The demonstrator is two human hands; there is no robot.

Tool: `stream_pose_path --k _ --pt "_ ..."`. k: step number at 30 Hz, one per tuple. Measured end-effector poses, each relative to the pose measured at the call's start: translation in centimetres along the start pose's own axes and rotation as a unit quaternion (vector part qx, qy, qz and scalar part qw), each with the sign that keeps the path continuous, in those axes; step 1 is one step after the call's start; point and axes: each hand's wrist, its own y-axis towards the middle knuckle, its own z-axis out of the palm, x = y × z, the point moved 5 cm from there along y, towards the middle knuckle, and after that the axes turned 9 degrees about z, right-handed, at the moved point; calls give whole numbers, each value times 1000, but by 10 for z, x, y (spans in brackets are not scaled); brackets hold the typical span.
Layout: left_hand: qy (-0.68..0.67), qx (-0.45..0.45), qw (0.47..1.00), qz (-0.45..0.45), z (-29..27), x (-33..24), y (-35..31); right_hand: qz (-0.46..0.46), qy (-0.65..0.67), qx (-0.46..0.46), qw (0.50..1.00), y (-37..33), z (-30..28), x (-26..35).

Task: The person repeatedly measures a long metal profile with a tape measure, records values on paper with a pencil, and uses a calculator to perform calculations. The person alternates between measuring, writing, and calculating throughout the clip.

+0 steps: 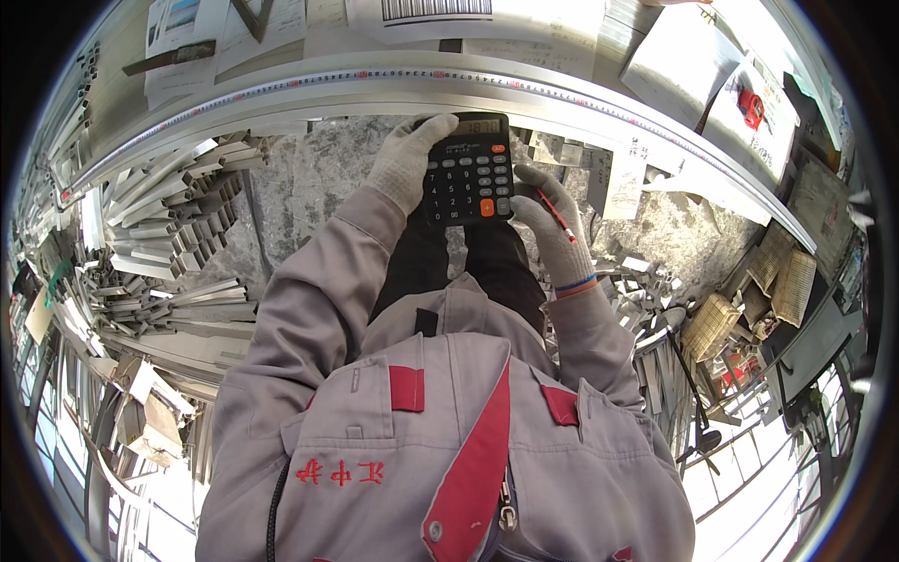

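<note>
and here's the left hand, gloved in pale knit, clamped on the upper left edge of the black calculator! the thumb lies flat over the front, pointing across toward the display, while the other fingers go behind the body, where i can't see how they curl. that left sleeve climbs from the lower left, elbow bent outward, forearm slanting in to the wrist.

over on the other side, the right hand comes up from the lower right, leaning inward, the glove's blue-edged cuff at the wrist. its fingers are loosely bent, thumb and forefinger parted, thumb at the calculator's lower right corner; touching or just beside it, i can't tell. a slim red pen slants across that hand, tucked in the fingers, though the exact grip is hard to read.

the calculator itself sits in front of the body, keys facing up at the wearer, above the dark trousers and just short of the long metal rail. a measuring tape runs along that rail, papers lie beyond, and out to the left, stacked metal strips crowd the floor.
</note>
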Motion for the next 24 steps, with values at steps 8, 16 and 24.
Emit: stream_pose_path --k 8,16,24 --pt "8 51 999 -14 17 10 10 -132 -5 -38 991 25 -65 69" --pt "-30 88 996 -14 32 20 13 -163 -99 -75 979 65 -89 112" --pt "-5 83 996 -28 43 25 14 -161 -94 -24 982 100 -76 109"
